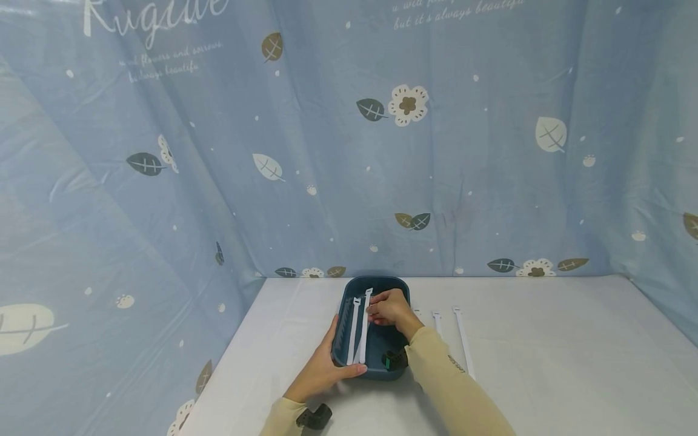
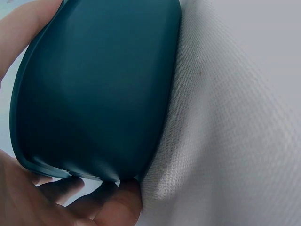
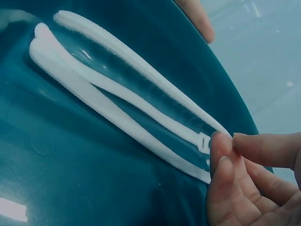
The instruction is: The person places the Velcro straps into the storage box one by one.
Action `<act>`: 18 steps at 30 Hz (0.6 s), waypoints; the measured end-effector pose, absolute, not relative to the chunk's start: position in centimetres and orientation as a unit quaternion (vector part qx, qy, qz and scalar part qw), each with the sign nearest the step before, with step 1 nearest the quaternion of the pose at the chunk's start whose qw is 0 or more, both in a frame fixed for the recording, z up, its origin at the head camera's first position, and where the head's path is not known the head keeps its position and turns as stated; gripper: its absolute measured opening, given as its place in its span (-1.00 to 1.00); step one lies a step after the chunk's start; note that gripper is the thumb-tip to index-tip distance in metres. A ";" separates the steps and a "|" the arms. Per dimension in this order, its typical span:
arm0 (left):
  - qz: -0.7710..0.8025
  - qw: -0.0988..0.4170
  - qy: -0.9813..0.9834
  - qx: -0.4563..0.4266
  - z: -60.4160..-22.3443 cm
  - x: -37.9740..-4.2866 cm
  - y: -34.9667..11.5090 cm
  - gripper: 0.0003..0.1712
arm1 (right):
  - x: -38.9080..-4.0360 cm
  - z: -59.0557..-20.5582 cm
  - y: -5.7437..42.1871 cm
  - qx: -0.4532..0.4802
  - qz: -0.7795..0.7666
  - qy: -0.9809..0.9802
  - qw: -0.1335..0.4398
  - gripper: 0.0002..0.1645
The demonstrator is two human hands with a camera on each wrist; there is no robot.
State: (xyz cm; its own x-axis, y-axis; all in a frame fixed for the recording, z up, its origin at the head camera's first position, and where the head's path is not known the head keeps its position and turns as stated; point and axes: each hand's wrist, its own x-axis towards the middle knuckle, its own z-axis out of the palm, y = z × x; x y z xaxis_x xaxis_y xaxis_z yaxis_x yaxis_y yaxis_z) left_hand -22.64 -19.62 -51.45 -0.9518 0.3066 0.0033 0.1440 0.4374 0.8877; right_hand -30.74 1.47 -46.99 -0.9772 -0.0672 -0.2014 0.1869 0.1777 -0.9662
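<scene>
A dark teal plastic box [image 1: 382, 372] with rounded corners stands at the table's back edge. Its near left corner is gripped by my left hand [image 1: 322, 368], thumb along the front rim and fingers on the long side; the left wrist view shows those fingers [image 2: 120, 205] against the outer wall. White hook-and-loop cable ties [image 3: 117, 94] lie lengthwise in the box, each with a slotted head. Inside the box, my right hand [image 1: 394, 307] pinches one white cable tie [image 1: 364, 336] near its head end. The fingertips partly hide that end in the right wrist view.
Right of the box, several more white cable ties lie on the white tablecloth [image 1: 545, 363], one long tie [image 1: 463, 339] farthest right; the right forearm covers part of them. A blue patterned curtain [image 1: 338, 151] rises behind the table and along its left side.
</scene>
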 end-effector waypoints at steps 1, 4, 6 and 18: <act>0.514 0.079 0.844 0.134 -51.5 -22.6 -19.6 0.49 | -30.8 -47.0 1.5 0.040 -0.641 0.760 0.100 -0.73; 0.515 0.079 0.843 0.133 -51.4 -22.6 -19.6 0.49 | -30.8 -46.9 1.5 0.040 -0.642 0.759 0.101 -0.73; 0.515 0.078 0.843 0.134 -51.4 -22.6 -19.6 0.49 | -30.7 -46.8 1.6 0.039 -0.642 0.759 0.102 -0.73; 0.520 0.075 0.838 0.148 -51.5 -22.6 -19.8 0.46 | -30.6 -46.7 1.7 0.035 -0.642 0.759 0.103 -0.69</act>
